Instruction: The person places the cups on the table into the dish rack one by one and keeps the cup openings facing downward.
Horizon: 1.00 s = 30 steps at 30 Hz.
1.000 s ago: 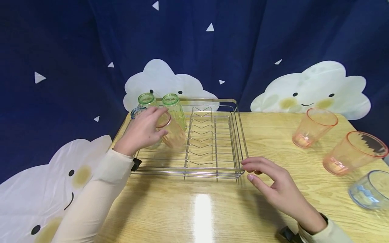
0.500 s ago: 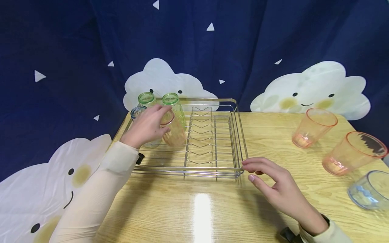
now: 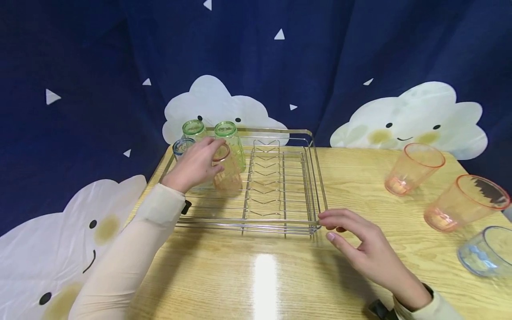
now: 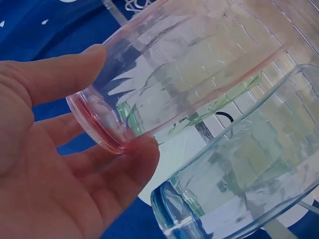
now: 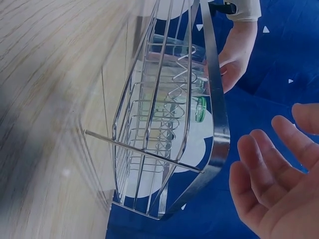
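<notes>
My left hand (image 3: 193,165) pinches the base of an upside-down pale orange glass (image 3: 228,178) between thumb and fingers. In the left wrist view that glass (image 4: 164,84) tilts past the fingertips, its base edge pinkish red. It stands in a wire dish rack (image 3: 280,221). Beside it is an upturned blue glass (image 3: 183,146), partly hidden by my hand. Two upturned green glasses, one on the left (image 3: 194,128) and one on the right (image 3: 231,140), stand behind. My right hand (image 3: 362,242) holds nothing, its fingers loosely bent at the rack's front right corner; the right wrist view shows them apart from the rack.
On the wooden table (image 3: 216,275), right of the rack, two orange glasses, a farther one (image 3: 414,171) and a nearer one (image 3: 464,204), stand upright. A blue glass (image 3: 484,253) stands closer to me. A dark blue cloud-print curtain (image 3: 304,58) hangs behind.
My left hand has shifted slightly right, with the orange glass moving a little and coming to stand straighter in the rack. My right hand has hardly moved.
</notes>
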Each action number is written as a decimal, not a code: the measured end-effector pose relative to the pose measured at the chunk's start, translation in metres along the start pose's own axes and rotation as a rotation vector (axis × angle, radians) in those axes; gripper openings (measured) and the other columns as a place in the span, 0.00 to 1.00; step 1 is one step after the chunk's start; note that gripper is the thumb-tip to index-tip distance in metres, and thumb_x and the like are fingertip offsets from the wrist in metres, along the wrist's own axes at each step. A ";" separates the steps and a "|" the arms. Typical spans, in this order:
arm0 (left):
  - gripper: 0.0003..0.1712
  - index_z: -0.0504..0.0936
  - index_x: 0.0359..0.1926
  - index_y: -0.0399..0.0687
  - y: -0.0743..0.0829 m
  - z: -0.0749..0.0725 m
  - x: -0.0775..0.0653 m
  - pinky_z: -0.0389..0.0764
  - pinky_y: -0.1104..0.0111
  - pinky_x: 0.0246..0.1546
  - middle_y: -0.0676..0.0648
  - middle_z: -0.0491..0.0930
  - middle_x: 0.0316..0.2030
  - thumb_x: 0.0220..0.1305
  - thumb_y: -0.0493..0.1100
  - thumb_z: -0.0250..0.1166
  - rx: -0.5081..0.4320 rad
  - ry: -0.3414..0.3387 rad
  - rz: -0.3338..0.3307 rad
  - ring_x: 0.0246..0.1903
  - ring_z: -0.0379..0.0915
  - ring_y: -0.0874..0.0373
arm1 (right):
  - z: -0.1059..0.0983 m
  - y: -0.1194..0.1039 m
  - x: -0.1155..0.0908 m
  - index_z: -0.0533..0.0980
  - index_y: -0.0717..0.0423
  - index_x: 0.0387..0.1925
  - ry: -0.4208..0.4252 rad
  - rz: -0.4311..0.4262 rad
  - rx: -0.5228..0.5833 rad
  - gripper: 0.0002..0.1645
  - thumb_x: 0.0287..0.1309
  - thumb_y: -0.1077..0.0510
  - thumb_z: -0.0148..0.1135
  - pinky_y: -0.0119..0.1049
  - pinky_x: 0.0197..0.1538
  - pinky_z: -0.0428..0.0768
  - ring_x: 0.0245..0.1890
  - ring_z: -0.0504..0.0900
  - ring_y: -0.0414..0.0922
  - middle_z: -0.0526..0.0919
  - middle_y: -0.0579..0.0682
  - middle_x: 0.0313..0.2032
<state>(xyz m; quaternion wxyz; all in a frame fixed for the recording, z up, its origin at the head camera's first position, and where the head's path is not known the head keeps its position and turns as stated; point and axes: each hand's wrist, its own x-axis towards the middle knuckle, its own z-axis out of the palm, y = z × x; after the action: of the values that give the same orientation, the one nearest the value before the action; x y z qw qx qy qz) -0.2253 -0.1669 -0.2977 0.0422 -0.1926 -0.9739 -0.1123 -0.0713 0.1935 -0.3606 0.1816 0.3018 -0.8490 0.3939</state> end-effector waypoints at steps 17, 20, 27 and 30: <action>0.33 0.68 0.68 0.48 -0.003 0.008 0.003 0.79 0.48 0.56 0.42 0.69 0.69 0.63 0.43 0.68 -0.004 0.013 -0.022 0.58 0.76 0.42 | -0.001 0.000 0.001 0.81 0.43 0.49 -0.045 -0.020 -0.029 0.27 0.50 0.72 0.69 0.16 0.57 0.73 0.55 0.79 0.31 0.84 0.49 0.51; 0.32 0.69 0.67 0.49 -0.003 0.008 0.003 0.80 0.48 0.54 0.43 0.69 0.69 0.64 0.43 0.68 0.002 0.016 -0.028 0.56 0.77 0.42 | -0.002 0.000 0.001 0.81 0.42 0.50 -0.056 -0.010 -0.037 0.27 0.52 0.71 0.68 0.17 0.56 0.74 0.56 0.79 0.31 0.84 0.46 0.52; 0.33 0.69 0.68 0.51 -0.001 0.007 0.006 0.80 0.48 0.53 0.44 0.67 0.71 0.64 0.45 0.68 0.000 0.013 -0.034 0.56 0.78 0.42 | -0.001 0.001 0.000 0.81 0.42 0.50 -0.063 -0.010 -0.051 0.27 0.52 0.71 0.68 0.18 0.52 0.77 0.55 0.79 0.31 0.83 0.44 0.52; 0.34 0.68 0.69 0.51 -0.002 0.005 0.007 0.78 0.46 0.57 0.42 0.64 0.73 0.63 0.47 0.68 -0.003 -0.005 -0.047 0.61 0.74 0.41 | -0.002 0.001 0.000 0.81 0.42 0.50 -0.062 -0.014 -0.055 0.27 0.52 0.71 0.68 0.18 0.53 0.76 0.55 0.79 0.31 0.83 0.45 0.52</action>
<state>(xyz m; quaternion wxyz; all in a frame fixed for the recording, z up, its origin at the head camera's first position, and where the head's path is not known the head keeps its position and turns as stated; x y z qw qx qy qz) -0.2324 -0.1645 -0.3025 0.0366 -0.1703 -0.9781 -0.1143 -0.0717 0.1954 -0.3599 0.1662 0.3148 -0.8626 0.3595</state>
